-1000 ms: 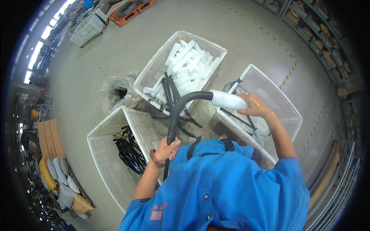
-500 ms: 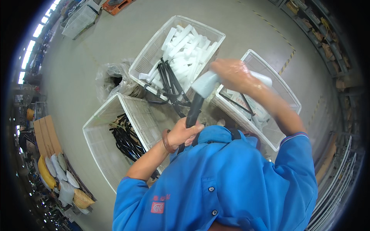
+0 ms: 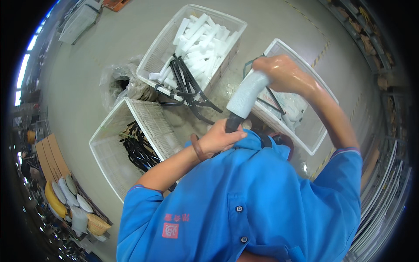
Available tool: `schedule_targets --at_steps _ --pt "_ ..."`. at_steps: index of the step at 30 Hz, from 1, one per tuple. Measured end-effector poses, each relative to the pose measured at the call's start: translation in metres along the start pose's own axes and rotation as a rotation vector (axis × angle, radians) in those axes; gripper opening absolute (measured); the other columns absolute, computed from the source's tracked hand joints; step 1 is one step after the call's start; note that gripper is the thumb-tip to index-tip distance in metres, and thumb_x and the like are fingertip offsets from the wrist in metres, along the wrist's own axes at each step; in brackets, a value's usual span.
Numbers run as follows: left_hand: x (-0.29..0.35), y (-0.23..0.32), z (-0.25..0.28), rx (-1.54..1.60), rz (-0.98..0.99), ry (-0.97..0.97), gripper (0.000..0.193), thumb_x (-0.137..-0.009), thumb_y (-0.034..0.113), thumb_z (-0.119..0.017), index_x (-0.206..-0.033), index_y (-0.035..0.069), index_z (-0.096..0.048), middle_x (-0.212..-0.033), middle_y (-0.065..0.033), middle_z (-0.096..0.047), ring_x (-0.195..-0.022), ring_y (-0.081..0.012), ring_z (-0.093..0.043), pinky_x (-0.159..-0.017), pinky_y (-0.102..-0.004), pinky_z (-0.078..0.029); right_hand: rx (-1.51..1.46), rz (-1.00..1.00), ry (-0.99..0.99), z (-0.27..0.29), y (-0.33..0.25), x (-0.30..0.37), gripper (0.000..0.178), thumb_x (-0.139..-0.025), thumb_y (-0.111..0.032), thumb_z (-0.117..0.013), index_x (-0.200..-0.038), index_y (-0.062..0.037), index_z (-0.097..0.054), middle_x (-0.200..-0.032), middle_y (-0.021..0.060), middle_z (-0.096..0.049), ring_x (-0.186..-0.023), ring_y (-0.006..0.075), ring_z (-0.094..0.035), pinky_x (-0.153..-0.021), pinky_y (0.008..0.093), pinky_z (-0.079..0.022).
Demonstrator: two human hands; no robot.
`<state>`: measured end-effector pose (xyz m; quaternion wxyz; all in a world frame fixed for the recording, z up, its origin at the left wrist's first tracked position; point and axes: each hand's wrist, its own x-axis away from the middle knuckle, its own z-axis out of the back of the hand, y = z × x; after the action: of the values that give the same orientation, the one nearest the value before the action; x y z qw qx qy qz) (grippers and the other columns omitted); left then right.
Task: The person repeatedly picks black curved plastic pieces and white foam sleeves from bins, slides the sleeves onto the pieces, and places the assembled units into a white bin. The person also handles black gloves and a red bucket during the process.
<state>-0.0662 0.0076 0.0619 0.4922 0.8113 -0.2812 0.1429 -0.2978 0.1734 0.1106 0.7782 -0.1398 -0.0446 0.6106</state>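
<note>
My left hand (image 3: 219, 139) is closed around a black tube (image 3: 235, 122), close in front of my waist. A white foam sleeve (image 3: 248, 95) covers the tube's far part and bends to the right near its far end. My right hand (image 3: 281, 73), shiny as if wet, is wrapped round that far end of the sleeve. The tube inside the sleeve is hidden. Beyond, loose white foam tubes (image 3: 201, 41) fill a white crate (image 3: 150, 51), and several bent black tubes (image 3: 185, 78) lean over its near edge.
At the left, a white crate (image 3: 153, 126) holds black tubes (image 3: 139, 148). To the right, another white crate (image 3: 315, 114) contains a plastic bag (image 3: 290, 107). Crumpled clear plastic (image 3: 115, 78) lies at the far left. Metal rods (image 3: 384, 201) stand at the right edge.
The foam sleeve has come down over more of the black tube, nearer my left hand. My right hand has shifted slightly right, still gripping the sleeve. The whole view has shifted a little.
</note>
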Motion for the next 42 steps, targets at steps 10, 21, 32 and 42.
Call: schedule_targets --at_steps 10,21,32,42 --pt "-0.012 -0.014 -0.002 0.235 0.195 -0.107 0.024 -0.085 0.002 -0.07 -0.103 0.003 -0.053 -0.065 0.0031 -0.051 -0.043 -0.0031 -0.039 -0.039 -0.0211 -0.03 0.289 0.347 -0.063 -0.034 -0.069 0.015 0.014 -0.07 -0.012 -0.064 -0.079 -0.009 -0.053 -0.074 0.0025 -0.056 -0.07 0.0207 -0.061 -0.064 0.0326 -0.048" --pt "-0.099 0.017 0.002 -0.496 0.175 -0.197 0.03 -0.086 0.006 -0.073 -0.109 0.003 -0.054 -0.072 -0.0012 -0.059 -0.055 -0.009 -0.055 -0.048 -0.0244 -0.042 0.25 0.032 0.375 -0.11 -0.032 0.071 0.007 -0.075 -0.022 -0.061 -0.077 -0.0168 -0.056 -0.074 -0.0012 -0.052 -0.074 0.018 -0.056 -0.067 0.0315 -0.042" --pt "-0.188 0.013 0.021 -1.177 -0.346 0.503 0.039 -0.085 0.009 -0.07 -0.121 0.001 -0.055 -0.105 -0.0138 -0.066 -0.095 -0.0221 -0.067 -0.082 -0.0332 -0.053 0.176 -1.024 0.147 -0.125 0.129 0.449 0.038 -0.055 0.003 -0.07 -0.089 -0.0065 -0.055 -0.09 0.0118 -0.062 -0.09 0.0333 -0.062 -0.079 0.0442 -0.05" --pt "-0.146 -0.203 0.093 -0.667 0.414 0.546 0.03 -0.09 0.007 -0.067 -0.117 0.0 -0.058 -0.101 -0.0096 -0.068 -0.083 -0.0157 -0.068 -0.071 -0.0271 -0.055 0.09 -1.255 -0.468 -0.294 0.259 0.511 0.028 -0.071 -0.005 -0.069 -0.097 -0.0104 -0.059 -0.101 0.0078 -0.063 -0.103 0.0267 -0.061 -0.091 0.0415 -0.046"
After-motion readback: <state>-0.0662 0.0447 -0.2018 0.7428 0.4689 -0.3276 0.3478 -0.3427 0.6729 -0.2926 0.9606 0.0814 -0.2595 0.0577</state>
